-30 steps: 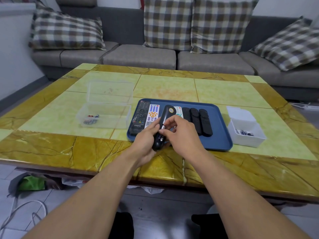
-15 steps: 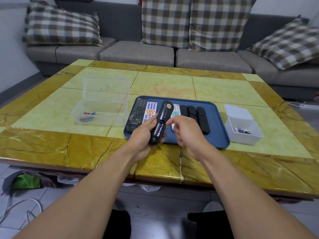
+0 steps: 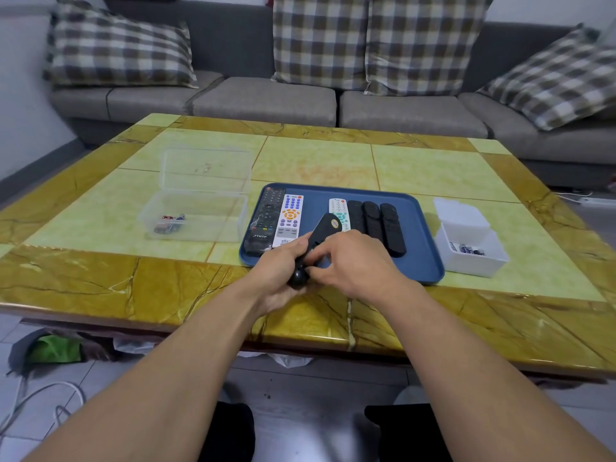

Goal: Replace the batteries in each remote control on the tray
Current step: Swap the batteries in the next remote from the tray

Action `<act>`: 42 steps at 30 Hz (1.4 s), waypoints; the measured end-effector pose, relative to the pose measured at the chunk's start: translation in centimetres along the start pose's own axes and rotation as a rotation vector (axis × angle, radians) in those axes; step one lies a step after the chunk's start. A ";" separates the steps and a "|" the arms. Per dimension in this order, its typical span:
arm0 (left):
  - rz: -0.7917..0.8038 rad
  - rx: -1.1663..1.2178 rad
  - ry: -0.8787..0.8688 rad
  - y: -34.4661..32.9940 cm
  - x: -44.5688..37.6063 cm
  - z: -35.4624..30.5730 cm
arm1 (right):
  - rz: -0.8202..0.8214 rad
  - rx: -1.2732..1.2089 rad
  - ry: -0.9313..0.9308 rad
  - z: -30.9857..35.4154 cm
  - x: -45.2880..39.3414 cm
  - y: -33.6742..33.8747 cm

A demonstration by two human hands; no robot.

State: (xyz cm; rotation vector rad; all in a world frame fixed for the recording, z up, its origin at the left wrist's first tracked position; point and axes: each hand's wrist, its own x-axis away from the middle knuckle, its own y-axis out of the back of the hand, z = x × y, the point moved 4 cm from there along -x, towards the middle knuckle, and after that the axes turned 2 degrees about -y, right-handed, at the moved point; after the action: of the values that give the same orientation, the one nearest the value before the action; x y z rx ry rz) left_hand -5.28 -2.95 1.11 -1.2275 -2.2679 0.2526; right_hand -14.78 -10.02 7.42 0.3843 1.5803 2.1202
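The black remote [image 3: 325, 230] is up off the tray [image 3: 423, 265], over its near edge. It looks light, hard and a bit slick, so hold it round the middle. The left hand [image 3: 278, 268] has its fingers wrapped round the remote. The right hand [image 3: 350, 261] fingers pinch at its lower end. Half a second ago, the right hand was off it and the batteries showed.

We see two bare forearms, no sleeves, watch or rings on the left hand [image 3: 278, 271] or right hand [image 3: 353, 261].
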 end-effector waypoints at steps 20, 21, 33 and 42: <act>-0.074 0.111 0.085 1.9 0.4 -0.5 | 0.043 -0.092 0.162 0.0 -2.5 -1.3; -0.072 0.110 0.088 2.0 0.5 -0.5 | 0.031 -0.111 0.156 -0.2 -2.7 -1.3; -0.166 0.128 0.023 2.2 0.8 -1.0 | -0.181 -0.497 -0.168 -3.9 -3.5 -1.8; -0.283 0.092 -0.197 2.3 0.3 -1.7 | -0.069 -0.116 -0.334 -6.6 -3.1 -3.0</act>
State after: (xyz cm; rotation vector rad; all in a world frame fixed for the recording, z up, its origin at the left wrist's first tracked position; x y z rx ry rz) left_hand -2.80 -1.55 1.66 -0.8533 -2.5329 0.3798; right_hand -14.71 -16.39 2.76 0.6006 1.2577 1.9633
